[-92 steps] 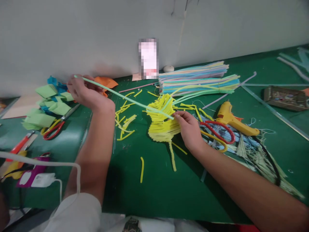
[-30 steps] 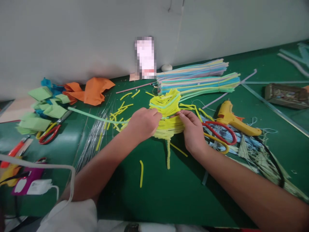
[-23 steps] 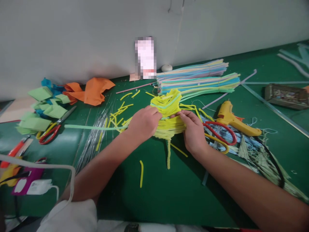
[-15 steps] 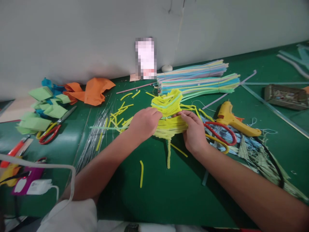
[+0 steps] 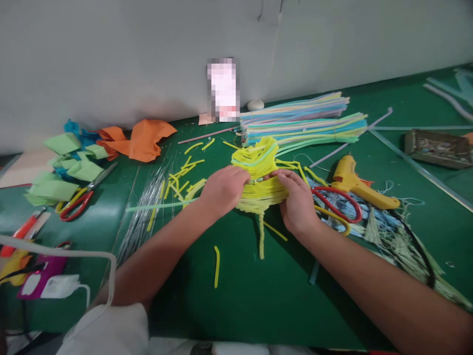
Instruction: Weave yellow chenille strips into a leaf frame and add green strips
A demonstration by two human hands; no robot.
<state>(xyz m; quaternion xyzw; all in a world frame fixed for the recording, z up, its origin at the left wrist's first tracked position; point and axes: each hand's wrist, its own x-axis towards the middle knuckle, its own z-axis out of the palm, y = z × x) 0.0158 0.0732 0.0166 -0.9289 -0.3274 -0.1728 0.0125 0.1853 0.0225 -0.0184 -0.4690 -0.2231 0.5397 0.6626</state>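
Observation:
A bright yellow craft piece (image 5: 262,195), built from rows of pipe cleaners with a stem pointing down, lies between my hands over the table. My left hand (image 5: 226,189) is closed at its left side, pinching a mint-green pipe cleaner (image 5: 158,205) whose long tail sticks out to the left. Part of that green strand shows across the middle of the yellow rows. My right hand (image 5: 298,203) grips the right edge of the yellow piece between thumb and fingers. The fingertips of both hands nearly meet at the middle and partly hide the strand.
Bundled pastel pipe cleaners (image 5: 303,130) lie behind. To the right are a yellow glue gun (image 5: 360,185), red-handled scissors (image 5: 342,199), tassels (image 5: 373,227) and a small box (image 5: 441,148). On the left sit thin wires (image 5: 142,212), scissors (image 5: 83,199), folded green paper (image 5: 55,185) and yellow offcuts (image 5: 181,175).
The green pipe cleaner's tail has moved further left and slightly down. The yellow stem has swung a little to the right. Both hands keep nearly the same place.

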